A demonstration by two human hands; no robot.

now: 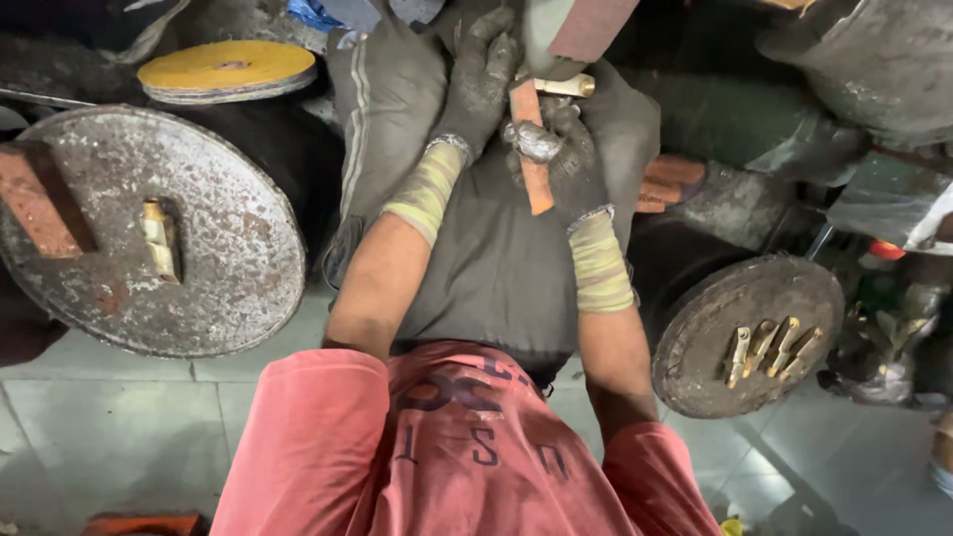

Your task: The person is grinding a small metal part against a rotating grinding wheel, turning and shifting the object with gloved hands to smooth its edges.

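From the head camera, the person's left hand point(476, 84), in a grimy glove, curls its fingers over the top of a reddish-brown bar point(531, 149). The right hand point(566, 159), gloved too, is clenched round that bar's middle, so it stands near upright above the grey cloth point(496, 258) on the lap, beside a small brass piece point(568, 87) (no labels or packages can be made out). A yellow disc point(226, 67) lies far left; brass pieces point(769, 349) rest on a round metal plate point(715, 318) at right.
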